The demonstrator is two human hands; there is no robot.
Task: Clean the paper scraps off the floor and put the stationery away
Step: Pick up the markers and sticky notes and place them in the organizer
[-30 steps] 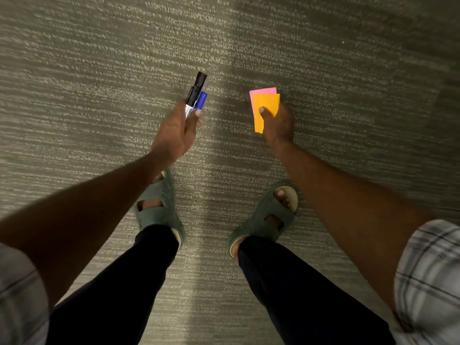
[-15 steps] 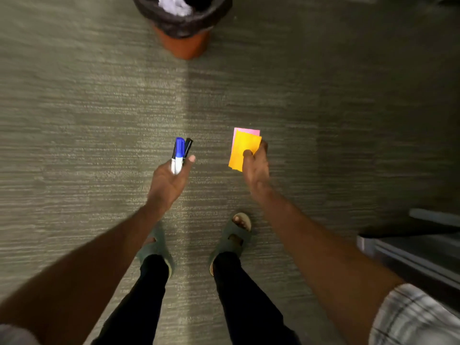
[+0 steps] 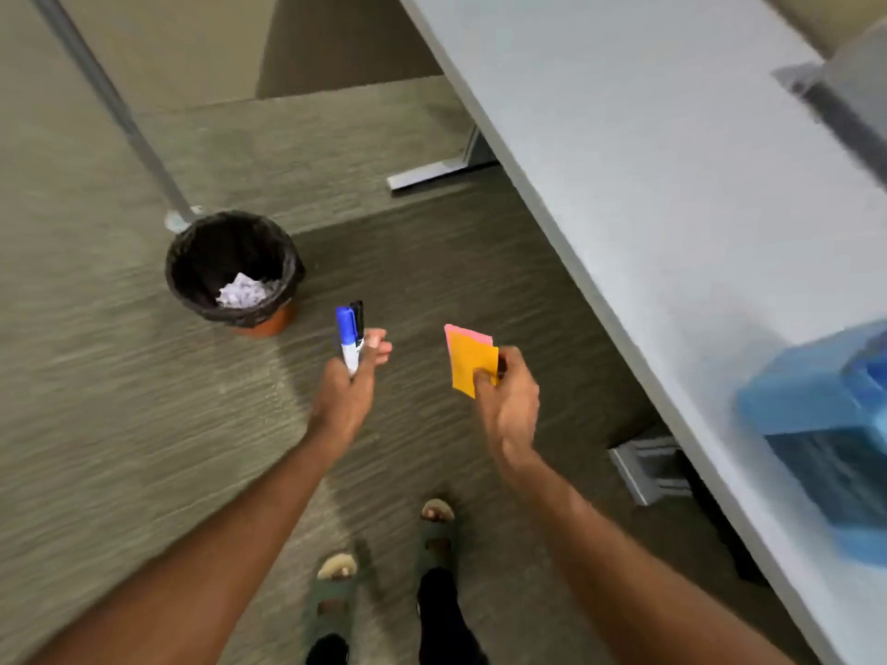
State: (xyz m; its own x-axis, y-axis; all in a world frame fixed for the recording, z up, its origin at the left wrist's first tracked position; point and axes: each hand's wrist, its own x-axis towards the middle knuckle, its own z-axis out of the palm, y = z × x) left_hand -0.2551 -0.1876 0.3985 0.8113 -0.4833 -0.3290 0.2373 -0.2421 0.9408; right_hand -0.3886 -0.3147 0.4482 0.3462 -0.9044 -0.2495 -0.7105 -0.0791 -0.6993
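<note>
My left hand is shut on two markers, one with a blue cap and one with a black cap, both pointing up and away from me. My right hand is shut on orange and pink sticky notes, the orange one in front. Both hands are held above the carpet, level with each other. A round waste bin with a black liner stands on the floor beyond my left hand, with crumpled white paper scraps inside it.
A long light grey desk runs along the right side, its metal feet on the carpet. A blue plastic container sits on the desk at the right edge. A grey pole stands behind the bin.
The view has lifted from the floor at my feet toward the bin and desk, which have come into sight. Both hands keep their hold on the markers and sticky notes.
</note>
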